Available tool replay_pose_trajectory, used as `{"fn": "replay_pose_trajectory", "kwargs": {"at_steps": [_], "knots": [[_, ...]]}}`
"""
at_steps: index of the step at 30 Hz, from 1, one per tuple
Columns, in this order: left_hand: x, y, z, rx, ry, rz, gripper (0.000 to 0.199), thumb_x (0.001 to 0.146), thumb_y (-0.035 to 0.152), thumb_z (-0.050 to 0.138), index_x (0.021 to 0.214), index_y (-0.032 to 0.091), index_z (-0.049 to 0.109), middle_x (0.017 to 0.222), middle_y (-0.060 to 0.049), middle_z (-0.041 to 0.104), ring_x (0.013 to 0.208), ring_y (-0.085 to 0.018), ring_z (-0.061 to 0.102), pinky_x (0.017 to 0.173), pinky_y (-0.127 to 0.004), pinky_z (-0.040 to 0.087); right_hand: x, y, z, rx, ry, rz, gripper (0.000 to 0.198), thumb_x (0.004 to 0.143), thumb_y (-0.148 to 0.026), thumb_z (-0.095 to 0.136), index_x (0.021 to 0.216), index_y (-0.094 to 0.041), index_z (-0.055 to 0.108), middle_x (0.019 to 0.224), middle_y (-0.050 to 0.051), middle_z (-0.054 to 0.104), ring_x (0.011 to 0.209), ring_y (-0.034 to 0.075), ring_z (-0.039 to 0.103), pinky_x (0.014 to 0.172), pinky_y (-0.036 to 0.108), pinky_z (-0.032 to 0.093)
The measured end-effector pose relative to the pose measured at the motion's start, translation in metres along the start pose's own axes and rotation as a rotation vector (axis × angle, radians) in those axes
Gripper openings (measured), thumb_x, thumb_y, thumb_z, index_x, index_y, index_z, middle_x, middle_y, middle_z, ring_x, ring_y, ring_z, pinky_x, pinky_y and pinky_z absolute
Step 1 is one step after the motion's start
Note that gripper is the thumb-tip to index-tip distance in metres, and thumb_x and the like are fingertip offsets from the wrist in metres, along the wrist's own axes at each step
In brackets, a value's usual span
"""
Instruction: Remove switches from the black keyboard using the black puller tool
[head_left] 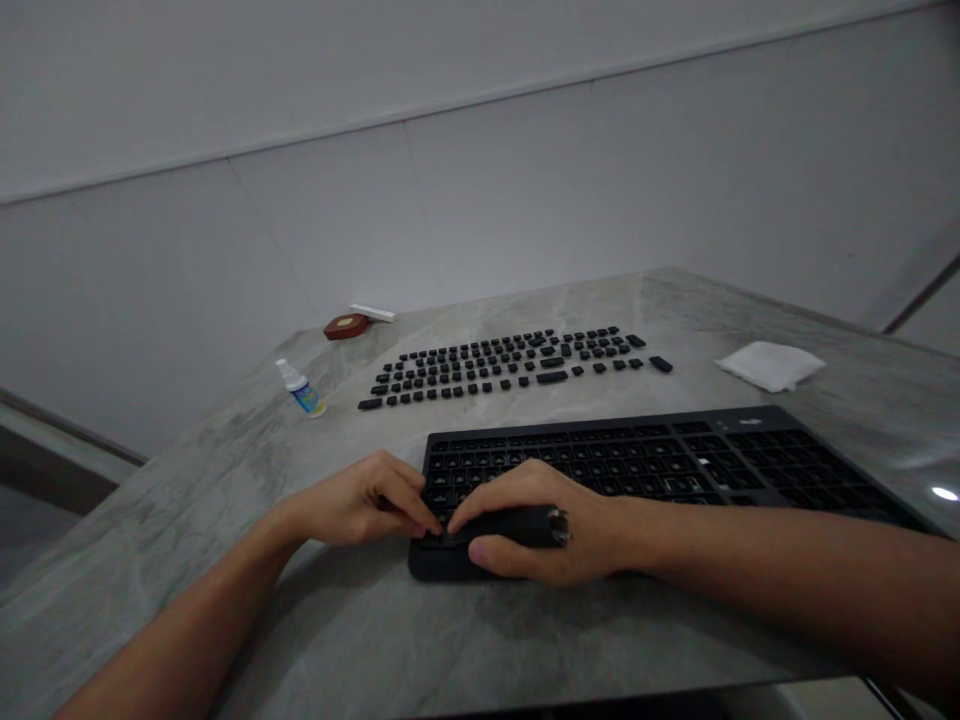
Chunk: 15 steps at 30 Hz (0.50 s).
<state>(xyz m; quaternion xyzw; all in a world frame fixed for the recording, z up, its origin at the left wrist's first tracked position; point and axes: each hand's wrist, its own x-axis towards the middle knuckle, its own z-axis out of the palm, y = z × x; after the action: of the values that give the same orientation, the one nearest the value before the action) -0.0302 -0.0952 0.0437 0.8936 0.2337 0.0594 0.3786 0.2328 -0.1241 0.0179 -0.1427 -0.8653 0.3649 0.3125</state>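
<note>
A black keyboard (615, 460) lies before me with its keycaps off, showing the bare sockets. In my right hand (540, 510) is a dark tool with a thick black handle (517, 524). Its near end looks ragged and shiny, while its far tip points at the keyboard's front left corner, partly behind my fingers. My left hand (382, 500) rests at that same corner, thumb and fingertips pressed together close to the tool's tip. Whether anything small is between them is hidden. Loose black keycaps (552, 377) are laid out in rows behind the keyboard.
A small white spray bottle (301, 388) with a blue label stands at the left. Farther back are a reddish-brown case (346, 326) and a white strip (373, 313). A folded white cloth or tissue (771, 366) lies at right. A wall rises behind the grey marbled table (337, 640).
</note>
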Motion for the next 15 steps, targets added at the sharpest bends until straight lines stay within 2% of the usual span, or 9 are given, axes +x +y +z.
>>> {"fn": "replay_pose_trajectory", "kwargs": {"at_steps": [5,8,12,15], "knots": [[0.0018,-0.0001,0.0022,0.003,0.017,0.008,0.02,0.093,0.021,0.059,0.1,0.019,0.078,0.07,-0.005,0.063,0.064,-0.012,0.055,0.057,-0.021,0.038,0.0001,0.003,-0.001,-0.042,-0.036,-0.073,0.035,0.084,-0.032,0.061,0.112,-0.012,0.069,0.088,0.007,0.073,0.072,0.014,0.067,0.065,0.024,0.05],[0.0028,-0.0015,0.0039,-0.005,0.058,-0.034,0.019,0.09,0.025,0.065,0.105,0.019,0.076,0.078,-0.004,0.068,0.068,-0.012,0.059,0.061,-0.02,0.041,-0.0001,0.0037,-0.0012,-0.065,-0.047,-0.085,0.035,0.085,-0.032,0.06,0.113,-0.014,0.068,0.09,0.006,0.073,0.074,0.014,0.067,0.067,0.024,0.05],[0.0031,-0.0061,0.0055,-0.013,0.136,-0.126,0.024,0.084,0.032,0.072,0.103,0.018,0.075,0.079,-0.004,0.07,0.067,-0.012,0.059,0.06,-0.019,0.041,0.0002,0.0032,-0.0008,-0.037,-0.066,-0.015,0.031,0.086,-0.032,0.059,0.111,-0.015,0.069,0.092,0.006,0.073,0.078,0.015,0.068,0.071,0.024,0.051],[0.0034,-0.0093,0.0062,-0.014,0.16,-0.162,0.025,0.083,0.037,0.073,0.097,0.016,0.076,0.075,-0.003,0.068,0.065,-0.012,0.057,0.058,-0.019,0.04,0.0023,0.0017,-0.001,0.023,-0.064,0.109,0.025,0.085,-0.027,0.059,0.102,-0.015,0.072,0.085,0.004,0.072,0.071,0.013,0.065,0.068,0.023,0.05]]}}
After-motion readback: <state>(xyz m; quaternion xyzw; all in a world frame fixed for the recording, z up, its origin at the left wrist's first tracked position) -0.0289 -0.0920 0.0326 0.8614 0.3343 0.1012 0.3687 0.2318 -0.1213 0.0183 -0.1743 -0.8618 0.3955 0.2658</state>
